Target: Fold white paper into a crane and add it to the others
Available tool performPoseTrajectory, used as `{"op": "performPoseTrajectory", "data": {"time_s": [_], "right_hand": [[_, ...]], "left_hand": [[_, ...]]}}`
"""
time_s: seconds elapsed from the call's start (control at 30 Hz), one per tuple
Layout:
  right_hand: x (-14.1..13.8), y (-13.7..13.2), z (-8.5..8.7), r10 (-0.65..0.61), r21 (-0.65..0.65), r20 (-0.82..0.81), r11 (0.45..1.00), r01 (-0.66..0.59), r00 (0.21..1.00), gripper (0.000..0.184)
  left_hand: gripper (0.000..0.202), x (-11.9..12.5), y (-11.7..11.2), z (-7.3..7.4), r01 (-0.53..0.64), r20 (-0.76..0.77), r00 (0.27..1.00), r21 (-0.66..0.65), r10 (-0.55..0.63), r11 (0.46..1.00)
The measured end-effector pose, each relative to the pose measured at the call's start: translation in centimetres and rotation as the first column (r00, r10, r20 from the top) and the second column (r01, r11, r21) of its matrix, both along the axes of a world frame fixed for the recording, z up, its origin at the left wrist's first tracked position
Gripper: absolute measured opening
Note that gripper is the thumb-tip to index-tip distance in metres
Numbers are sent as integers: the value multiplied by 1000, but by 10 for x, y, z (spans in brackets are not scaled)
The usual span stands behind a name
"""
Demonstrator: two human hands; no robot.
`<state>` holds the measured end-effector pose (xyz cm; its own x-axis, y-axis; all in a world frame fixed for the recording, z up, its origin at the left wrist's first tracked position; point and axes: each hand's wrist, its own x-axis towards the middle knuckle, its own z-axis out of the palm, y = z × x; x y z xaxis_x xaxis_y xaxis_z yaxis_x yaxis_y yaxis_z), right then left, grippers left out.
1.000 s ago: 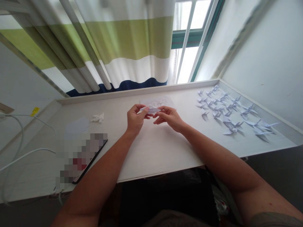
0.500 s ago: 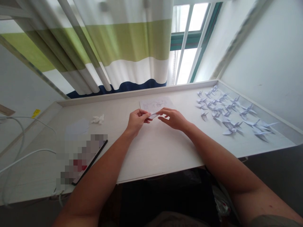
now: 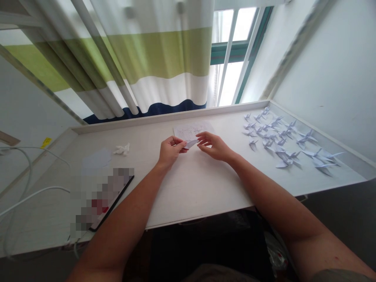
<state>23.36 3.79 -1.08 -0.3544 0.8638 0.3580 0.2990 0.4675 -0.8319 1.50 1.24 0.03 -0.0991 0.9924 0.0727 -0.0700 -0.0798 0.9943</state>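
Note:
A small piece of folded white paper (image 3: 192,143) is pinched in my left hand (image 3: 171,150), between the thumb and the fingers, above the middle of the table. My right hand (image 3: 215,146) is just to the right of it, thumb and fingers apart, with the fingertips close to the paper's right tip. Whether they touch it is hard to tell. Just behind both hands a white sheet with writing or printing (image 3: 194,128) lies flat, its near part hidden by the hands and the folded paper.
Many folded paper cranes (image 3: 282,141) stand on the right of the white table (image 3: 194,196). At left are a crumpled white tissue (image 3: 121,149), loose paper (image 3: 95,158), a blurred-out tablet-like device (image 3: 111,203) and white cables (image 3: 44,188). A low rim (image 3: 141,119) edges the back.
My right fingers have drawn slightly back from the folded paper and spread apart. More of the paper's face shows now, while my left hand keeps its pinch almost in place.

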Motion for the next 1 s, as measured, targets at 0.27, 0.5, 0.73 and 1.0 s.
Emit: {"op": "performPoseTrajectory", "data": {"time_s": [0.27, 0.5, 0.73, 1.0], "right_hand": [[-16, -5, -1, -6, -319, -207, 946, -62, 978, 56], [-7, -3, 4, 7, -443, -304, 884, -148, 953, 46], [-8, -4, 10, -73, -449, -327, 889, -87, 942, 37], [-19, -5, -2, 115, -238, -372, 947, -215, 921, 45]], "left_hand": [[37, 11, -6, -3, 34, -37, 999, 60, -32, 998], [41, 8, -4, -1, 51, -78, 996, 12, -50, 999], [44, 9, -7, 3, 146, 17, 989, -37, -145, 989], [48, 16, -9, -1, 165, 167, 973, -32, -158, 986]]}}
